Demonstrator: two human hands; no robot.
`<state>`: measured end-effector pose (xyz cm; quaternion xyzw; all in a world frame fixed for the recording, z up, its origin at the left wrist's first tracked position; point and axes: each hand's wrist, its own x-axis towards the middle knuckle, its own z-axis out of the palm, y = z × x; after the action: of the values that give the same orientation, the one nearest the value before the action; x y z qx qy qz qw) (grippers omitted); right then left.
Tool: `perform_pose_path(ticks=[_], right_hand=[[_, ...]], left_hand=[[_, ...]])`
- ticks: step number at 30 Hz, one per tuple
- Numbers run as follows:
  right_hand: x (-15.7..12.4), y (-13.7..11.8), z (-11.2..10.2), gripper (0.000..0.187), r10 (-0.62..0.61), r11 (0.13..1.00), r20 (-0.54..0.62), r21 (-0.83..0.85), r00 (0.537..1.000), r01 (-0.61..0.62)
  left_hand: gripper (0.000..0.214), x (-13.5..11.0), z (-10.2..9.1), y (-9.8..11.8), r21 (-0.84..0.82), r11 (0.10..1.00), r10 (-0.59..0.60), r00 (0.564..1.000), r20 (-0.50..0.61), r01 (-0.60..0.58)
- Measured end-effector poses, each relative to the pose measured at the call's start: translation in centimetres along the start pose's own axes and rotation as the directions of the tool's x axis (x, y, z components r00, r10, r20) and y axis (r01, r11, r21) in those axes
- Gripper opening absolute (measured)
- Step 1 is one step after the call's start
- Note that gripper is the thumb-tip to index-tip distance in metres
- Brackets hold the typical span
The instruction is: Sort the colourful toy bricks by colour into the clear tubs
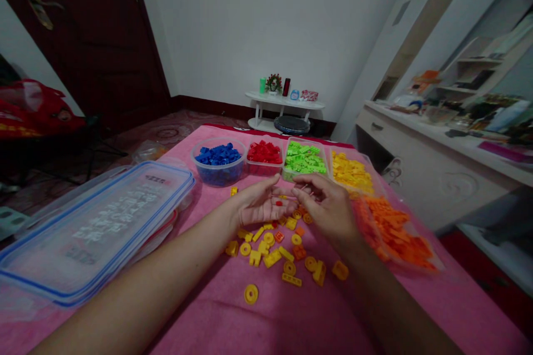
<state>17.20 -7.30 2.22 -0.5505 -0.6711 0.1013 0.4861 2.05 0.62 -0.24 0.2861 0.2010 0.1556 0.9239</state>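
Observation:
My left hand (266, 202) is held palm up above the loose bricks, its fingers loosely bent. A small red toy brick (278, 203) rests in it. Beside its fingertips, my right hand (322, 199) is closed in a pinch of thumb and fingers. Whatever may be between those fingertips is too small to make out. Under and in front of both hands lie scattered yellow bricks (272, 258), among them round ring-shaped ones. A few orange pieces (298, 252) are mixed in.
Behind the hands stand a round tub of blue bricks (220, 155) and boxes of red bricks (265, 153), green bricks (305, 157) and yellow bricks (352, 172). Orange bricks (397, 230) fill a box at right. Stacked lids (104, 227) lie at left on the pink cloth (216, 316).

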Motion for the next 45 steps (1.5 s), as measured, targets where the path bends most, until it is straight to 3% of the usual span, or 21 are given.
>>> perform_pose_path(ticks=[3,6,8,11,13,15,16,18,19,21,23,26,29,31,36,38,40,42,43,45], right_hand=[[0.1,0.4,-0.5,0.012,0.038,0.999,-0.027,0.035,0.999,-0.037],[0.2,0.6,-0.7,0.012,0.048,0.998,-0.022,0.037,0.999,-0.047],[0.2,0.7,-0.6,0.012,0.051,0.998,-0.009,0.039,0.999,-0.051],[0.2,0.9,-0.5,0.013,0.069,0.997,0.012,0.041,0.998,-0.069],[0.1,0.9,-0.4,0.014,0.079,0.997,0.015,0.020,0.997,-0.080],[0.1,0.9,-0.3,0.014,0.088,0.996,0.061,-0.015,0.994,-0.087],[0.0,0.9,-0.2,0.015,0.089,0.996,0.119,-0.038,0.989,-0.085],[-0.3,0.7,0.1,0.016,0.075,0.994,0.305,-0.099,0.949,-0.047],[-0.5,0.6,0.4,0.017,0.070,0.990,0.400,-0.137,0.914,-0.015],[-1.0,0.3,1.2,0.018,0.074,0.972,0.530,-0.228,0.845,0.058],[-1.5,0.1,2.0,0.020,0.102,0.940,0.579,-0.323,0.809,0.112],[-2.0,0.0,2.9,0.023,0.153,0.895,0.632,-0.415,0.760,0.165],[-2.1,-0.1,3.2,0.021,0.194,0.865,0.684,-0.458,0.703,0.206],[-2.2,-0.3,3.1,0.019,0.226,0.843,0.679,-0.495,0.698,0.209],[-1.6,-1.0,2.0,0.009,0.288,0.813,0.585,-0.568,0.758,0.129],[-1.2,-1.3,1.5,0.008,0.281,0.845,0.533,-0.532,0.798,0.059],[-0.8,-1.4,1.1,0.009,0.210,0.909,0.473,-0.416,0.856,0.007],[-0.4,-1.1,0.7,0.013,0.106,0.967,0.387,-0.255,0.916,-0.004],[-0.2,-0.8,0.4,0.015,0.067,0.982,0.332,-0.187,0.941,-0.003],[0.2,0.2,-0.3,0.019,0.041,0.992,0.198,-0.125,0.979,-0.017]], left_hand=[[0.038,0.2,0.2,-0.5,-0.008,1.000,-0.026,0.997,-0.066,0.026],[0.026,0.5,0.8,0.7,0.067,0.994,0.100,0.982,-0.162,-0.091],[0.019,1.2,1.4,2.8,0.182,0.955,0.273,0.936,-0.222,-0.235],[0.019,2.7,2.2,6.9,0.454,0.813,0.513,0.817,-0.263,-0.364],[0.023,3.5,2.4,9.5,0.715,0.630,0.649,0.712,-0.269,-0.304],[0.030,3.6,2.3,10.9,0.946,0.295,0.778,0.608,-0.156,-0.135],[0.036,3.5,2.1,11.0,0.992,0.113,0.812,0.580,-0.065,-0.047],[0.041,2.8,1.8,10.3,0.985,-0.162,0.792,0.602,0.098,0.053],[0.037,2.4,1.7,9.6,0.971,-0.231,0.754,0.643,0.136,0.065],[0.027,1.6,1.4,7.7,0.962,-0.270,0.647,0.749,0.146,0.046],[0.021,0.8,1.3,5.8,0.966,-0.259,0.540,0.830,0.140,0.005],[0.019,-0.2,1.1,3.5,0.969,-0.247,0.460,0.876,0.145,-0.030],[0.020,-0.7,0.8,2.0,0.981,-0.192,0.436,0.894,0.100,-0.016],[0.020,-0.9,0.5,1.2,0.991,-0.133,0.420,0.904,0.084,-0.030],[0.040,-0.8,0.0,-0.3,0.996,-0.026,0.509,0.856,0.090,-0.089],[0.048,-0.7,0.2,-0.8,0.978,0.139,0.508,0.859,0.063,-0.153],[0.055,-0.5,0.5,-1.2,0.852,0.480,0.394,0.919,0.005,-0.211],[0.057,-0.4,0.8,-1.5,0.549,0.822,0.195,0.981,-0.019,-0.153],[0.055,-0.4,0.9,-1.6,0.377,0.921,0.113,0.993,-0.018,-0.098],[0.048,-0.4,1.1,-1.4,0.122,0.992,0.029,0.998,-0.049,-0.023]])
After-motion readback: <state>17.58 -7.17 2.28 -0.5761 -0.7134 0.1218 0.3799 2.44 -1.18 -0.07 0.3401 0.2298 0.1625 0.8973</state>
